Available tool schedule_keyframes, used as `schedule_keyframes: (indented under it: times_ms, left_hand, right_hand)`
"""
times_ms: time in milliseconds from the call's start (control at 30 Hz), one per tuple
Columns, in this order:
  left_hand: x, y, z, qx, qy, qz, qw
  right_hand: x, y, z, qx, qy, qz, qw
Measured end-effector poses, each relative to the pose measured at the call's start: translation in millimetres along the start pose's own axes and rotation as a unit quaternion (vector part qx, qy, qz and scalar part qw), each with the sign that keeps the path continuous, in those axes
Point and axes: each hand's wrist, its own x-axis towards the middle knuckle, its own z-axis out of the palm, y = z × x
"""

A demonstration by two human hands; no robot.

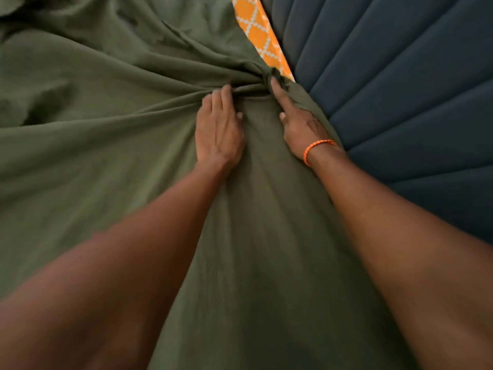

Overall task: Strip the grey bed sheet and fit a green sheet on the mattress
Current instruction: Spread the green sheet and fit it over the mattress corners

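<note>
Green sheet (106, 161) covers nearly the whole frame, left side and centre, heavily creased. Creases converge on a bunched knot of fabric upper centre, just left of the padded edge.

Left hand (217, 129), centre frame: palm down on the sheet, fingers mostly straight, tips pressed into the bunched folds. Flat press rather than a grasp; nothing enclosed in it.

Right hand (298, 121), just right of the left one: index finger extended up to the knot, thumb out to the left, touching the sheet. Remaining fingers go over the sheet's right edge and drop out of sight, so possibly tucked round the fabric, can't confirm. Orange cord bracelet (317, 149) on that wrist.

Both forearms come in from the bottom corners.

Orange fabric with white lattice pattern (262, 36), top centre: narrow strip exposed between sheet edge and headboard, likely the mattress cover.

Dark blue channelled headboard (400, 89) fills the right and upper right.

No containers in view.
</note>
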Motion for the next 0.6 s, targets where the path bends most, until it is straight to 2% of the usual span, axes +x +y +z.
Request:
schedule_keyframes:
  times_ms: [167,233,300,400,500,600]
  left_hand:
    - [-19,-2,11,0.014,-0.034,0.055,0.998]
    - [-18,-3,11,0.044,-0.047,0.074,0.995]
    - [-21,-3,12,0.049,-0.048,0.079,0.995]
    - [-23,0,15,0.052,-0.035,0.073,0.995]
    - [-23,-1,16,0.052,-0.022,0.067,0.996]
    - [-22,-2,15,0.055,-0.022,0.068,0.996]
  right_hand:
    - [-29,-45,-3,-0.013,0.113,-0.008,0.994]
    - [-63,-49,13,-0.055,0.171,-0.012,0.984]
    - [-94,-39,28,-0.107,0.223,0.024,0.969]
    - [-113,-14,38,-0.159,0.216,0.141,0.953]
    - [-116,-5,37,-0.097,0.187,0.194,0.958]
    - [-91,1,14,-0.004,0.104,0.257,0.961]
